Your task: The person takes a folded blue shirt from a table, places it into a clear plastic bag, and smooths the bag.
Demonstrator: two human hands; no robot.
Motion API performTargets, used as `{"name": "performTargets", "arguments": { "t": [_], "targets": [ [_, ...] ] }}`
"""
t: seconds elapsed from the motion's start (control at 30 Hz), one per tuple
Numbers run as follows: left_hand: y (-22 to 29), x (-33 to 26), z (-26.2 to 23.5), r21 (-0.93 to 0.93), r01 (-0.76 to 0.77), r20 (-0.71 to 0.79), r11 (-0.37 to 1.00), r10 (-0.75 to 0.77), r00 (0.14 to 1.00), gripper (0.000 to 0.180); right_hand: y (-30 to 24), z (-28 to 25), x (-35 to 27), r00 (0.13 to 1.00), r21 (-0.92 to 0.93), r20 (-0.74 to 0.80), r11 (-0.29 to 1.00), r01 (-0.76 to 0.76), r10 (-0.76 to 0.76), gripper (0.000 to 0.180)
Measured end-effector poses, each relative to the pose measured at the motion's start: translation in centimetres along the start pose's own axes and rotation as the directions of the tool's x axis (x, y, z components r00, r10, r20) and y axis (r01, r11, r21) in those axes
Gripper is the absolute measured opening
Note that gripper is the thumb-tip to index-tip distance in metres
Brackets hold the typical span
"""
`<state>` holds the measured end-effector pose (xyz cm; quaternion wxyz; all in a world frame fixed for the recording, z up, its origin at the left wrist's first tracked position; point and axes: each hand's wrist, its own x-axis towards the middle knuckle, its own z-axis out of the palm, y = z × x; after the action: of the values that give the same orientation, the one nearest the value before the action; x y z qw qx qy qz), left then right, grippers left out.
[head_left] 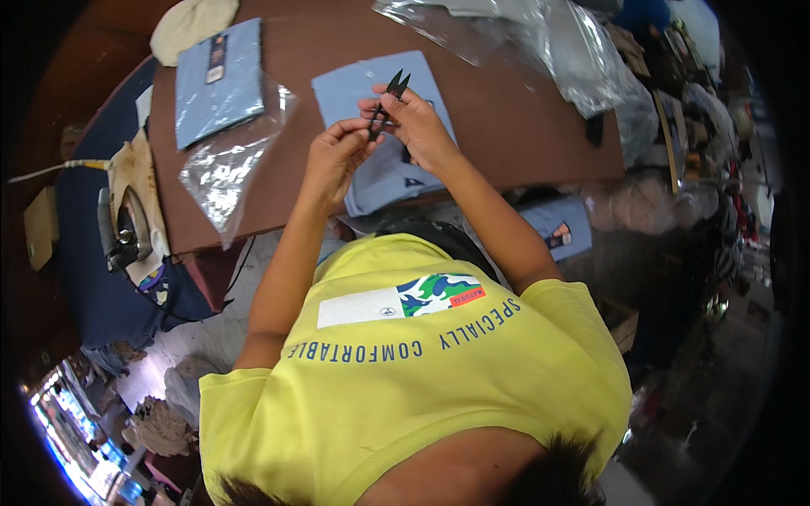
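Note:
Black thread snips [393,91] are held up over the table, blades pointing away from me and slightly apart. My right hand [419,131] grips them around the middle. At their near end, my left hand [339,156] has its thumb and fingers pinched on the handle; whether a thread is also in that pinch is too small to tell. Beneath both hands lies a folded light blue garment [350,84] with a dark label partly covered by my right hand. Its near part [380,181] reaches the table's front edge.
On the brown table [506,139], a packed blue garment [192,93] lies left beside a clear plastic bag [221,181]. More clear bags [574,51] spread at the far right. An iron [126,236] stands left on a scorched board. Another blue garment [548,221] sits right, below table height.

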<state>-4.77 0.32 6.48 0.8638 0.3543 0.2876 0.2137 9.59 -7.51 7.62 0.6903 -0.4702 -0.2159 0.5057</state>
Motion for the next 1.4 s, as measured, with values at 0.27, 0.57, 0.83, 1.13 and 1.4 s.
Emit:
{"name": "performTargets", "arguments": {
  "t": [0.27,0.57,0.83,1.13,1.4],
  "targets": [
    [-0.6,0.0,-4.2,0.95,-0.298,0.235,-0.088,0.83,0.506,0.025,-2.0,-14.9,-12.9,0.862,-0.211,-0.462,0.97,0.123,-0.21,0.034],
    [-8.1,0.2,4.8,0.787,-0.615,0.595,-0.053,0.327,0.734,0.022,1.7,-15.2,-17.2,0.888,-0.868,-0.24,0.497,-0.014,-0.393,0.037],
    [-13.2,3.5,6.8,0.795,-0.574,0.606,-0.196,0.295,0.739,0.018,2.1,-13.2,-16.0,0.877,-0.96,-0.214,0.259,-0.107,-0.429,0.032],
    [-13.0,3.2,5.6,0.797,-0.603,0.562,0.028,0.329,0.759,0.01,3.3,-12.3,-14.8,0.877,-0.999,0.007,0.034,0.027,-0.48,0.029],
    [-12.8,3.3,5.7,0.748,-0.664,0.63,-0.003,0.318,0.709,0.01,3.4,-12.6,-14.5,0.865,-0.997,0.036,-0.076,-0.002,-0.501,0.03]
  ]
}}
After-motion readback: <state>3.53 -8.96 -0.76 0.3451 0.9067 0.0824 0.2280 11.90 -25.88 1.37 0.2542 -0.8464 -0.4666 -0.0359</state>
